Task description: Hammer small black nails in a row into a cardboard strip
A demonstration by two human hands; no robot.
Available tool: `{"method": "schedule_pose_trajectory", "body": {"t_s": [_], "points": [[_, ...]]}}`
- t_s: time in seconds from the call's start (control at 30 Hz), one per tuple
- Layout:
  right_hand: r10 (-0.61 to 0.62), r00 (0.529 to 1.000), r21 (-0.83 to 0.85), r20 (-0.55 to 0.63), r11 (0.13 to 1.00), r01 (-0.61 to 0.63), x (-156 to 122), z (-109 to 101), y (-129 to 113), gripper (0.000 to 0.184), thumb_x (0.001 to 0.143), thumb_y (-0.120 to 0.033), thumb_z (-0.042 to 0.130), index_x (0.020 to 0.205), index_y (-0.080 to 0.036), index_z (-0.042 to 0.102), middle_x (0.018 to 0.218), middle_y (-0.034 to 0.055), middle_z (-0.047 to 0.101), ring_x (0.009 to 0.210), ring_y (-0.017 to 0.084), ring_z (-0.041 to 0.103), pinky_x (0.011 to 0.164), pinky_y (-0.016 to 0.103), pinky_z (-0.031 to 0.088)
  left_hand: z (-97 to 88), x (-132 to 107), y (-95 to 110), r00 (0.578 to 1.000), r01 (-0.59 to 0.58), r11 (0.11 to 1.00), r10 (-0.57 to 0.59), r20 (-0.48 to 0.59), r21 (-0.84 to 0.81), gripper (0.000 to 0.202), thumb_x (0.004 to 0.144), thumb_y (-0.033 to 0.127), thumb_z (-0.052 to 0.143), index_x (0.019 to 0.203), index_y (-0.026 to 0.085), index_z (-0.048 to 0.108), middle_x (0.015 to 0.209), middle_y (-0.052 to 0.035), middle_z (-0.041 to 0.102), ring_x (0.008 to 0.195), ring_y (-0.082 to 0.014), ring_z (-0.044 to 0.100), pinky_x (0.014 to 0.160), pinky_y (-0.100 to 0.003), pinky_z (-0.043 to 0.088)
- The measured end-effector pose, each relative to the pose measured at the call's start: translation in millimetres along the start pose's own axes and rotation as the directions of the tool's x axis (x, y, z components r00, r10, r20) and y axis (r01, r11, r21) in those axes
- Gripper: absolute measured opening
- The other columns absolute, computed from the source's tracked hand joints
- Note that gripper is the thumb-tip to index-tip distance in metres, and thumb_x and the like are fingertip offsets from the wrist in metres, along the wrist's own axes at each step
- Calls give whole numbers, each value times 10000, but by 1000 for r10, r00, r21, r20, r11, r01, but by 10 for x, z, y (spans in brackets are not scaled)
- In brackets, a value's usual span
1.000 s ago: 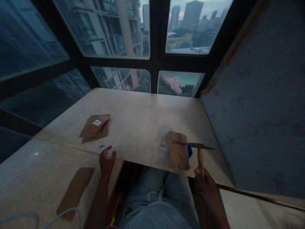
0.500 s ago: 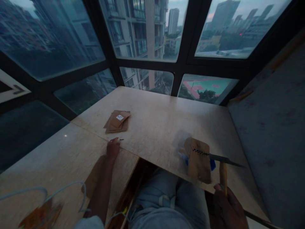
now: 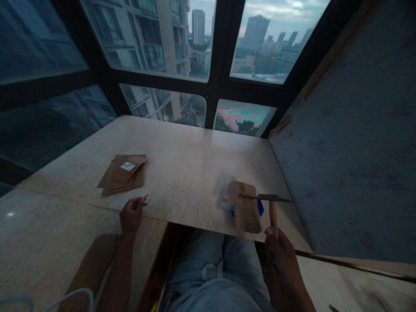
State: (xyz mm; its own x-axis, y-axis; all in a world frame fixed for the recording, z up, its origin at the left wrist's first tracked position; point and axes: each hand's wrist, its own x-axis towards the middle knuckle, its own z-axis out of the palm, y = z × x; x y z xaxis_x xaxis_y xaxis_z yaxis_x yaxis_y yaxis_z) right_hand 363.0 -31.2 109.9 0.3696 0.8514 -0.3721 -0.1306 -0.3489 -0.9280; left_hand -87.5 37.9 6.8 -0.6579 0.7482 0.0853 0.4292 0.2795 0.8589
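Observation:
My left hand (image 3: 132,213) is over the table near the board seam, its fingertips pinched on a thin dark nail (image 3: 146,196). At the right, my right hand (image 3: 280,248) is wrapped round the wooden handle of a hammer (image 3: 273,216). The hammer's long, narrow dark metal head lies crosswise above the handle. Left of it is a brown, round-cornered flat piece (image 3: 247,216) with a row of dark slanted marks across it. Something blue (image 3: 261,208) shows from beneath that piece.
A stack of brown cardboard pieces (image 3: 112,181) with a white label lies beyond my left hand. The pale wooden tabletop (image 3: 182,173) runs up to the windows. A grey wall (image 3: 344,173) bounds the right side. A pale cable (image 3: 74,294) lies at lower left.
The view has turned to the right, so things appear further left. My left hand still pinches the nail and my right hand still holds the hammer.

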Motion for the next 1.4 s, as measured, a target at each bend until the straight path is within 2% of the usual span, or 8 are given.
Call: {"method": "schedule_pose_trajectory", "body": {"t_s": [0.13, 0.27, 0.5, 0.63, 0.7, 0.9, 1.17, 1.4], "points": [[-26, 999, -38, 24, 999, 27, 76, -32, 2, 488, 762, -664, 688, 771, -239, 449, 496, -127, 297, 359, 44, 232, 302, 135, 188, 329, -255, 412, 992, 112, 897, -78, 98, -427, 368, 689, 437, 744, 892, 139, 668, 829, -96, 760, 731, -235, 735, 602, -302, 550], [-8, 998, -40, 61, 999, 10, 99, -82, 39, 482, 795, -658, 659, 747, -247, 412, 468, -130, 313, 335, 45, 240, 292, 140, 185, 689, -461, 867, 942, 309, 728, -146, 302, -612, 354, 625, 363, 806, 865, 140, 671, 826, -83, 767, 740, -205, 737, 641, -282, 557], [35, 999, -31, 41, 999, -34, 50, -166, 135, 455, 823, -648, 640, 784, -243, 436, 497, -122, 331, 357, 45, 251, 319, 147, 163, 1170, -719, 1421, 763, 600, 475, -96, 639, -644, 364, 532, 287, 863, 807, 158, 662, 846, -65, 768, 763, -194, 740, 620, -241, 526], [29, 999, -50, 37, 998, -27, -2, -194, 130, 475, 815, -665, 641, 767, -238, 438, 505, -118, 320, 380, 52, 262, 328, 153, 183, 1432, -898, 1613, 671, 664, 477, -40, 740, -576, 333, 557, 296, 850, 794, 162, 658, 787, -45, 751, 715, -179, 730, 594, -234, 508], [27, 999, -54, 38, 998, -25, -21, -207, 137, 486, 814, -671, 637, 750, -238, 427, 506, -115, 324, 386, 57, 271, 333, 160, 203, 1582, -999, 1696, 675, 625, 547, -22, 737, -556, 332, 586, 322, 841, 816, 156, 669, 787, -55, 748, 689, -168, 720, 588, -239, 507], [39, 995, -20, 91, 999, -37, 21, -271, 301, 415, 864, -624, 607, 806, -250, 439, 524, -117, 321, 385, 69, 263, 339, 174, 209, 1987, -1215, 1855, 797, 302, 774, 115, 593, -556, 279, 675, 381, 773, 827, 163, 688, 730, -64, 738, 666, -187, 707, 524, -244, 507], [-178, 982, -302, -57, 941, 153, 239, -251, 496, 358, 862, -573, 605, 821, -223, 543, 595, -67, 416, 513, 115, 402, 454, 213, 339, 2140, -1280, 1793, 799, 175, 791, 234, 554, -586, 247, 723, 379, 742, 873, 189, 689, 850, -67, 749, 794, -200, 729, 742, -322, 582], [-130, 979, -206, -159, 974, 96, 469, -168, 577, 395, 784, -586, 666, 817, -227, 503, 571, -83, 434, 424, 91, 372, 369, 205, 295, 2114, -1272, 1721, 831, 62, 849, 247, 498, -525, 248, 745, 382, 736, 898, 188, 708, 906, -82, 757, 845, -207, 716, 795, -332, 565]]}}
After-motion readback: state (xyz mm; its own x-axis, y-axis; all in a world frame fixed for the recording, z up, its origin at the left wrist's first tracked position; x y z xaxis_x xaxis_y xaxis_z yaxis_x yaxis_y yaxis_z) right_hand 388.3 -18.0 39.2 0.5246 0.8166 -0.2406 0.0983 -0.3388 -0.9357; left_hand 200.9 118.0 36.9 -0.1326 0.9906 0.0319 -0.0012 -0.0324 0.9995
